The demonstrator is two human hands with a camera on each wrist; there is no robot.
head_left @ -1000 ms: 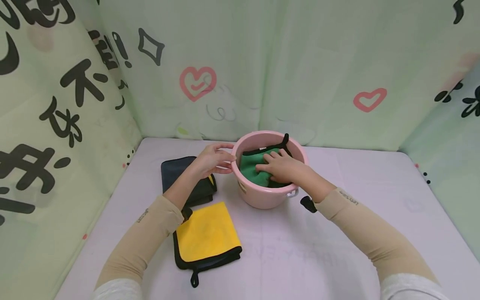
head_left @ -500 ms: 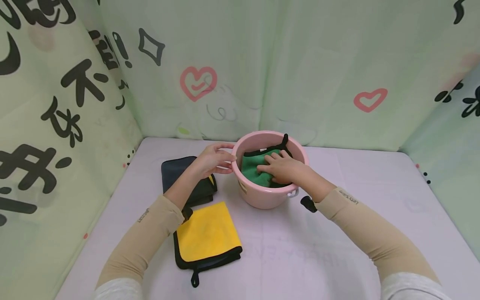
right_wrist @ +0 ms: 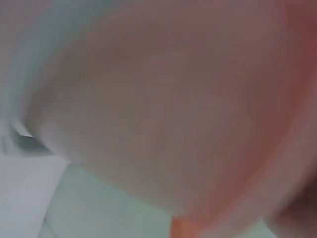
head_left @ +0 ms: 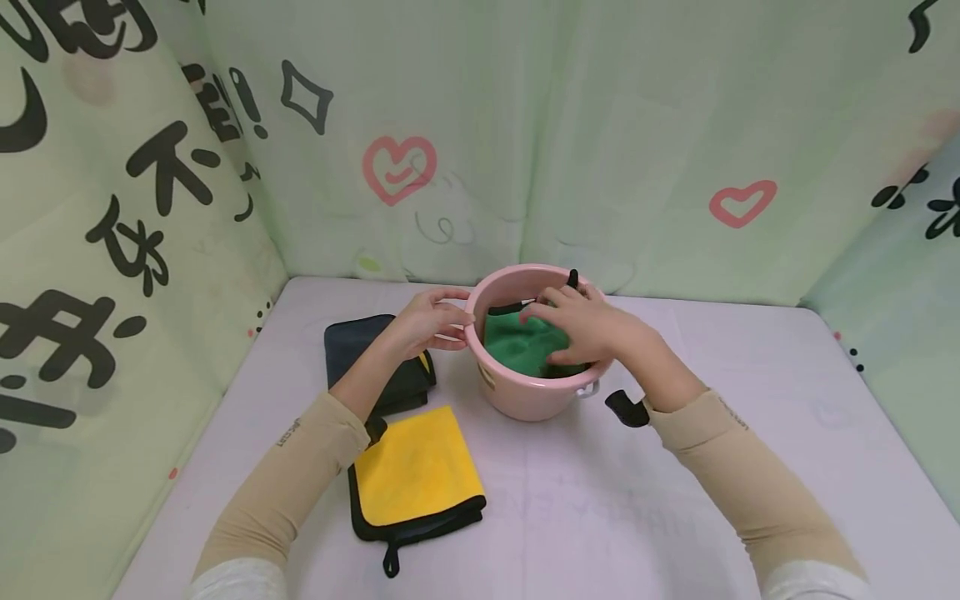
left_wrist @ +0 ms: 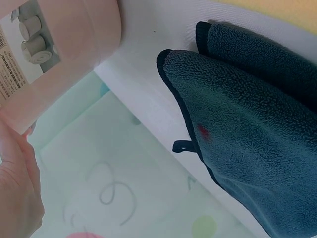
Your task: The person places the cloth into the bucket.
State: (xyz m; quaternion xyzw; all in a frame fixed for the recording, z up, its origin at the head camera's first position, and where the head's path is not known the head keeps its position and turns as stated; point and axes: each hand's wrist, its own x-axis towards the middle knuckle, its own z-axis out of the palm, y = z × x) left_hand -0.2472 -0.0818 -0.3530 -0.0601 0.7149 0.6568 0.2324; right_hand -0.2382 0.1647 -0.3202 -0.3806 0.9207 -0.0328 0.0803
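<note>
A pink bucket (head_left: 525,402) stands near the far edge of the table. Inside it lies a green cloth (head_left: 517,346) with black edging, whose black loop sticks up at the rim. My left hand (head_left: 431,321) touches the left side of the bucket's rim with its extended fingers. Over the green cloth, my right hand (head_left: 581,321) is partly within the bucket, fingers spread and slightly bent, pinching nothing that I can see. Whether its fingertips touch the cloth is unclear. In the right wrist view the pink bucket wall (right_wrist: 148,114) is blurred and fills most of the picture.
A dark folded cloth (head_left: 356,333) lies left of the bucket, partly under my left forearm. Nearer to me is a folded yellow cloth (head_left: 420,467) with black edging and a loop. Printed green curtains (head_left: 622,125) enclose the white table (head_left: 600,517).
My right hand has risen off the green cloth and shifted slightly right and back, its fingers less flat. The left hand stays at the rim. The cloths on the table have not moved.
</note>
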